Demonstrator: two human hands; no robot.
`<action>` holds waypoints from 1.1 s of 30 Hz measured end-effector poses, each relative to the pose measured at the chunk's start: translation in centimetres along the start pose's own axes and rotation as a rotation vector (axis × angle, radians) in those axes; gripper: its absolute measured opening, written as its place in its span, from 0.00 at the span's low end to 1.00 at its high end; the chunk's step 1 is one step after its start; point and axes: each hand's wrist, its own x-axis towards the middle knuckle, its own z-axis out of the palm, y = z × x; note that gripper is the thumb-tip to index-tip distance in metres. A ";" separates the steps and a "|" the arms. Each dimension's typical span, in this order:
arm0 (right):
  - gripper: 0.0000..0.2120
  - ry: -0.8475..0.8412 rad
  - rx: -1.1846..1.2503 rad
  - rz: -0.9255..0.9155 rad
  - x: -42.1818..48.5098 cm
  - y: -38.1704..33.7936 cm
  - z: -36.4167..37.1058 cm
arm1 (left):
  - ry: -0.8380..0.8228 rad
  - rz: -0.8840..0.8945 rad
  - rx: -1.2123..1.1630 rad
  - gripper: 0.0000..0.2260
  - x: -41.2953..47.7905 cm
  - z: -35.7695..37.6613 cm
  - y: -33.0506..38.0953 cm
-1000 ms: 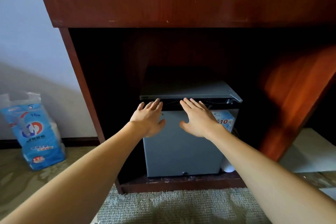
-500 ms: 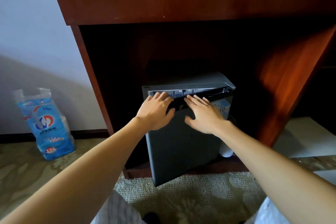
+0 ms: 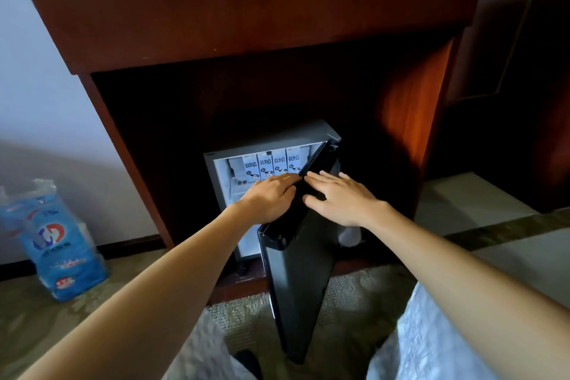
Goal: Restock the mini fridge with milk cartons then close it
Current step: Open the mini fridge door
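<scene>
Premises: a carpeted room (image 3: pixel 354 293) with a pale wall on the left and a dark red wooden cabinet (image 3: pixel 246 9) against it. A blue plastic-wrapped pack of paper rolls (image 3: pixel 58 244) stands on the floor by the wall, well apart from the work.

Location of task items: the mini fridge (image 3: pixel 271 139) sits on the base board of the cabinet's open recess, towards its right side. The fridge door (image 3: pixel 296 287), hinged at the right, stands roughly half open, its free edge out over the carpet. Four milk cartons (image 3: pixel 271 166) stand upright, side by side, along the top shelf; the rightmost is partly hidden behind the door's top edge. The lower shelves are mostly hidden by the arms and the door.

Hands: the left hand (image 3: pixel 271 197) lies across the door's top edge from the inner side, fingers nearly straight; its thumb is hidden, so a hooked grip cannot be confirmed. The right hand (image 3: pixel 339 197) rests flat on the outer side near the top edge, fingers spread, holding nothing.

Assessment: the step in hand is working the door. No carton is held and none is visible outside the fridge, so the direction of swing cannot be settled. If stock remains to be loaded, the door needs to swing fully clear to the right. If the row is complete, both hands should press the door until it seats against the fridge body, fingers clear of the gap.
</scene>
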 end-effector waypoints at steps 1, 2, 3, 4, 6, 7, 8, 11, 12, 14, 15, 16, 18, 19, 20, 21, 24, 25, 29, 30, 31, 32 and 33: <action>0.33 -0.002 -0.001 0.008 -0.6 0.3 -0.1 | -0.009 0.008 0.030 0.22 0.3 0.1 0.5; 0.34 -0.004 0.000 0.020 -1.2 0.7 -0.2 | -0.021 0.020 0.061 0.22 0.7 0.3 1.1; 0.34 -0.007 -0.001 0.032 -1.8 1.2 -0.4 | -0.033 0.037 0.093 0.23 1.1 0.6 1.6; 0.34 -0.008 -0.001 0.047 -2.5 1.7 -0.6 | -0.045 0.054 0.120 0.23 1.4 0.9 2.2; 0.33 -0.011 0.010 0.078 -3.9 2.8 -1.4 | -0.056 0.087 0.152 0.23 2.0 1.7 3.6; 0.33 -0.010 0.017 0.094 -4.6 3.3 -1.8 | -0.053 0.105 0.160 0.23 2.3 2.1 4.3; 0.33 -0.006 0.020 0.111 -5.3 3.9 -2.1 | -0.050 0.123 0.170 0.23 2.5 2.4 5.1; 0.34 -0.005 0.009 0.166 -7.0 5.9 -2.9 | -0.057 0.168 0.199 0.24 3.3 3.5 7.3; 0.35 -0.011 0.001 0.180 -7.2 6.7 -3.2 | -0.056 0.179 0.216 0.24 3.7 3.7 8.0; 0.37 -0.030 -0.019 0.220 -7.4 8.3 -3.9 | -0.051 0.208 0.279 0.25 4.7 4.1 9.3; 0.37 -0.041 -0.027 0.243 -7.5 9.1 -4.2 | -0.049 0.222 0.316 0.26 5.2 4.3 10.0; 0.38 -0.044 -0.034 0.260 -7.6 9.8 -4.3 | -0.044 0.233 0.340 0.26 5.7 4.6 10.6; 0.38 -0.028 -0.048 0.278 -7.7 11.3 -4.3 | -0.034 0.246 0.341 0.27 7.0 5.0 11.8; 0.38 -0.016 -0.052 0.285 -7.7 12.1 -4.3 | -0.035 0.252 0.327 0.27 7.7 5.2 12.4; 0.39 -0.009 -0.060 0.291 -7.6 12.9 -4.3 | -0.042 0.261 0.314 0.27 8.5 5.4 13.0; 0.39 -0.007 -0.075 0.297 -7.4 13.7 -4.3 | -0.048 0.269 0.306 0.28 9.4 5.6 13.5; 0.38 0.003 -0.124 0.318 -6.6 15.9 -4.2 | -0.052 0.290 0.295 0.31 12.2 6.2 14.7; 0.38 0.007 -0.130 0.328 -6.4 16.5 -4.1 | -0.051 0.294 0.285 0.31 13.1 6.4 15.0; 0.38 0.043 -0.134 0.354 -5.4 19.1 -3.9 | -0.013 0.308 0.221 0.32 15.8 8.2 15.2; 0.38 0.050 -0.136 0.358 -5.2 19.8 -3.9 | -0.006 0.308 0.212 0.33 16.4 8.6 15.2; 0.38 0.058 -0.142 0.359 -4.9 20.4 -3.9 | 0.002 0.309 0.213 0.34 16.9 9.0 15.2; 0.38 0.066 -0.147 0.361 -4.5 21.0 -3.9 | 0.010 0.310 0.222 0.34 17.4 9.4 15.2; 0.38 0.072 -0.150 0.365 -4.2 21.7 -3.9 | 0.020 0.311 0.230 0.35 17.9 9.7 15.2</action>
